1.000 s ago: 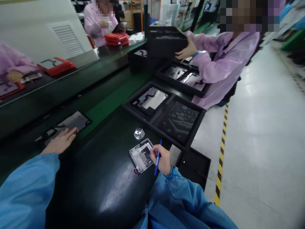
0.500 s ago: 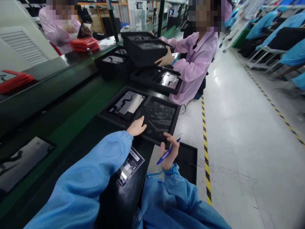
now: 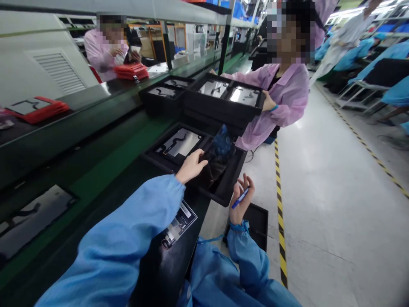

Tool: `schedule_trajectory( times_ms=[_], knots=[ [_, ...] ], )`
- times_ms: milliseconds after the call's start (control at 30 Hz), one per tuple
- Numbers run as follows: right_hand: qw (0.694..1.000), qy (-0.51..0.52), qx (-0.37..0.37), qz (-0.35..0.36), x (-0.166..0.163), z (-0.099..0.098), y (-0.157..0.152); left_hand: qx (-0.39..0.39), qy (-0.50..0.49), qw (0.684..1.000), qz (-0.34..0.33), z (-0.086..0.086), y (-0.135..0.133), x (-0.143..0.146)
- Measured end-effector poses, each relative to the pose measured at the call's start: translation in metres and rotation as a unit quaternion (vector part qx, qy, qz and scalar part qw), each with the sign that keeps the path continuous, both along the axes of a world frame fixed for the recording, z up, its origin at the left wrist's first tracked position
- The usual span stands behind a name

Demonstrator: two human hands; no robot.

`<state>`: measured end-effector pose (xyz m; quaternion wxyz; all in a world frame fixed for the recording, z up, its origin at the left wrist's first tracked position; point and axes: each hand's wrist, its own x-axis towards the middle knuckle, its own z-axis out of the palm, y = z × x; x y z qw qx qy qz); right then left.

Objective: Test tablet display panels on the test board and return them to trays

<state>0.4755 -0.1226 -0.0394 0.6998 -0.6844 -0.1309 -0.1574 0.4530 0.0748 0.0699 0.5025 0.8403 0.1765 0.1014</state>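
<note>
My left hand [image 3: 192, 165] has its fingers closed on the left edge of a glossy dark screen panel [image 3: 217, 164], which tilts up in the right compartment of a black foam tray [image 3: 227, 198]. Bluish reflections show on the panel's face. In the left compartment lies a silver-backed screen panel [image 3: 183, 143] with a black flex cable. My right hand [image 3: 242, 197] is near the tray's front right corner, holding a blue pen [image 3: 240, 198] across its fingers. A printed card [image 3: 180, 224] with a circuit picture is on the bench, partly under my left sleeve.
A person in pink [image 3: 281, 102] grips a black tray [image 3: 220, 104] with silver panels behind mine. Another silver panel [image 3: 41, 217] lies at left on the green belt [image 3: 105, 170]. Red folders [image 3: 131, 71] sit across the line. A lower black tray [image 3: 258, 221] is beside my right arm.
My left hand has moved right onto the dark panel, and the panel has tilted up. My right hand has shifted right with the pen. The co-worker's tray has been lowered and levelled.
</note>
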Motion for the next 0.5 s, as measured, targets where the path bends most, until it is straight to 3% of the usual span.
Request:
schedule_trajectory(
  times_ms=[100, 233, 367, 500],
  knots=[
    [0.997, -0.006, 0.007, 0.078, -0.003, 0.026, -0.002, 0.074, -0.124, 0.989, -0.007, 0.025, 0.014, -0.075],
    [0.953, -0.048, 0.031, 0.297, -0.023, 0.064, 0.012, 0.178, -0.187, 0.966, 0.015, 0.033, 0.038, -0.187],
    [0.867, -0.092, -0.034, 0.489, -0.065, 0.078, 0.032, 0.269, -0.206, 0.940, -0.024, 0.008, 0.056, -0.289],
    [0.742, -0.230, -0.146, 0.613, -0.110, 0.054, 0.051, 0.329, -0.080, 0.939, 0.054, -0.040, 0.061, -0.365]
  ],
)
